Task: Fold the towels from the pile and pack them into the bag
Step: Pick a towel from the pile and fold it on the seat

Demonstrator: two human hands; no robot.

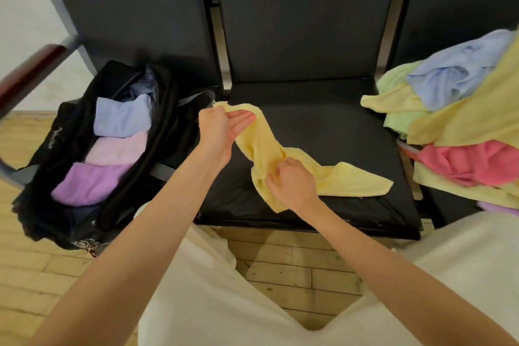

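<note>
Head view. Yellow towel (280,154) is bunched and twisted, half lifted over the black seat (323,126) of the middle chair. Its far corner is up at the left hand (224,126); its tail lies flat on the seat toward the right.

Left hand: palm up, fingers fairly straight, cloth draped across them. Thumb appears to trap the corner, but this contact is partly hidden, so the grasp is uncertain. Right hand (293,184): fingers curled into the bunched middle of the towel, pinching it.

Bag (84,149) stands open on the left seat. Inside it are a blue towel (120,118), a pink towel (118,149) and a purple towel (87,182), all folded. The unfolded pile (460,109) sits on the right seat.

Risks, as judged from this layout:
- Towel is twisted. Folding without first finding two true corners would likely give a lumpy, uneven fold.
- If the left hold is as loose as it looks, the corner could slip and the towel drop.
- Near edge of the cloth hangs close to the seat front and may slide off to the floor (280,261).
- Pile leans toward the seat edge. A careless tug there could spill it.
</note>
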